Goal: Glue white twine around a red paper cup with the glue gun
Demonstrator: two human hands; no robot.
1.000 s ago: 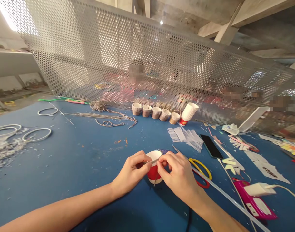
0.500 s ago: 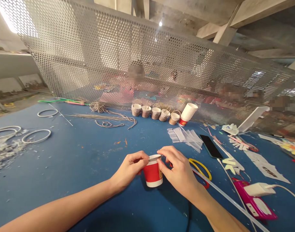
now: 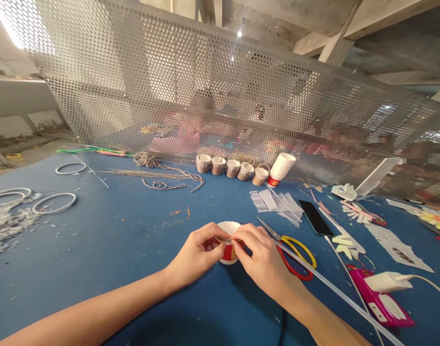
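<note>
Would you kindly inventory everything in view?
Round paper cup: one, red and white, between hands
Thin strand: one, greyish, at fingertips
Small handled cups: five, brown and white, back
Tilted paper cup stack: one, mostly white, back
Paper strips: many, white, centre right
Phone: one, black, right
Pointed scissors: one, red and yellow handles, right
Long rod: one, translucent, right
Power strip: one, magenta, right
Rings: several, white, left
Cords: several, grey, back left
Perforated metal screen: one, grey, behind
Tabletop: one, blue, beneath
Left hand: one, at cup
Right hand: one, at cup
</note>
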